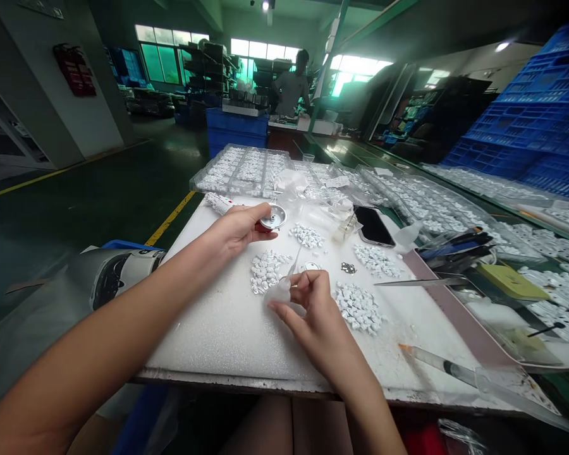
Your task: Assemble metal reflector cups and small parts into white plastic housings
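Note:
My left hand (246, 230) grips a small round silvery disc-shaped part (275, 217) by its edge, thumb on top, above the far part of the white foam-topped table (218, 341). Nearer to me, my right hand (308, 306) is closed around a translucent squeeze bottle (279, 292) with a thin nozzle pointing up and away. Just past the right fingers lies another round white part (310, 266), partly hidden. Piles of small white pieces surround the hands: one on the left (265, 272), one farther back (306, 236), one on the right (359, 308).
A syringe (436, 361) and tweezers (422, 282) lie at the right. A phone (374, 225) is beyond another white pile (377, 260) and small dark metal bits (348, 268). Trays of white parts (246, 170) stand behind. Blue crates (526, 120) are stacked right; a person (291, 88) stands far back.

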`<state>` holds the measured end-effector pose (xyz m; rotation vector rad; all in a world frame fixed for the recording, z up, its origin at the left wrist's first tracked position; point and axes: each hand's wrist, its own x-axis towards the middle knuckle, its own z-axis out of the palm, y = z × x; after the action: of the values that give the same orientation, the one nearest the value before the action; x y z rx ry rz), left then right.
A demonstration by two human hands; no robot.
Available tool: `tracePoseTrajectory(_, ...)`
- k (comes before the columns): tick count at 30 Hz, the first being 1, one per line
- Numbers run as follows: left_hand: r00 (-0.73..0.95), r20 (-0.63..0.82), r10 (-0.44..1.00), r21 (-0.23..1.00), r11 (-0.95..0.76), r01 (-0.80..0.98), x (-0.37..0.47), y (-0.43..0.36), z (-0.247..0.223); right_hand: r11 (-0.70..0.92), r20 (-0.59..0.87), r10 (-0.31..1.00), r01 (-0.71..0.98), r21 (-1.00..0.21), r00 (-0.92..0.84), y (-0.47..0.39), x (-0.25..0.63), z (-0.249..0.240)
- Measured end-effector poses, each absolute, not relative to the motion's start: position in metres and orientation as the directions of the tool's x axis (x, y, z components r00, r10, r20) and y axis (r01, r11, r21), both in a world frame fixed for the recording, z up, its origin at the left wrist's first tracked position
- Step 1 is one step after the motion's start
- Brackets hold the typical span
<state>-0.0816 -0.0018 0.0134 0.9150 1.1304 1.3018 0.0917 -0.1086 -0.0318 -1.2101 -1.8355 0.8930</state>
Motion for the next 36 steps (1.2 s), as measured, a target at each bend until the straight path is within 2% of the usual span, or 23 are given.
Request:
tracePoseTrajectory(6, -0.014, -0.155, 0.988, 0.939, 0.143, -0.311, -0.076, -0.007, 0.016, 0.251, 0.114, 0.958, 0.577, -0.777, -0.262, -0.119, 0.105, 0.002)
tracePoseTrajectory(10, 0.002, -0.177, 0.984, 0.934, 0.168, -0.316, -0.074, -0.011, 0.020, 0.194, 0.286, 0.958, 0.774, -0.603, -0.018, -0.080, 0.121, 0.035)
tracePoseTrajectory(12, 0.010, -0.187, 0.982, 0.933, 0.181, -0.312, -0.073, -0.013, 0.021, 0.064, 0.399, 0.901, 0.856, -0.513, 0.172, -0.042, 0.131, 0.039)
tracePoseTrajectory(14, 0.019, -0.198, 0.980, 0.932, 0.194, -0.305, -0.073, -0.014, 0.022, -0.082, 0.427, 0.854, 0.887, -0.455, 0.298, -0.004, 0.140, 0.033)
tracePoseTrajectory(17, 0.029, -0.212, 0.977, 0.934, 0.211, -0.290, -0.071, -0.015, 0.023, -0.099, 0.441, 0.840, 0.888, -0.450, 0.317, 0.029, 0.148, 0.019)
tracePoseTrajectory(28, 0.032, -0.241, 0.970, 0.934, 0.240, -0.263, -0.069, -0.017, 0.023, 0.079, 0.675, 0.662, 0.865, -0.496, 0.326, 0.031, 0.153, 0.012)
tracePoseTrajectory(30, 0.041, -0.242, 0.969, 0.934, 0.245, -0.260, -0.069, -0.017, 0.022, 0.178, 0.768, 0.560, 0.859, -0.479, 0.312, 0.025, 0.152, 0.017)
tracePoseTrajectory(32, 0.051, -0.246, 0.968, 0.932, 0.251, -0.263, -0.069, -0.017, 0.022, 0.334, 0.882, 0.358, 0.840, -0.428, 0.307, 0.014, 0.147, 0.024)
tracePoseTrajectory(34, 0.059, -0.257, 0.965, 0.925, 0.263, -0.275, -0.068, -0.017, 0.022, 0.515, 0.925, 0.162, 0.771, -0.375, 0.342, 0.000, 0.137, 0.031)
tracePoseTrajectory(36, 0.072, -0.273, 0.959, 0.914, 0.282, -0.291, -0.068, -0.017, 0.022, 0.705, 0.907, 0.122, 0.608, -0.365, 0.403, -0.015, 0.124, 0.034)
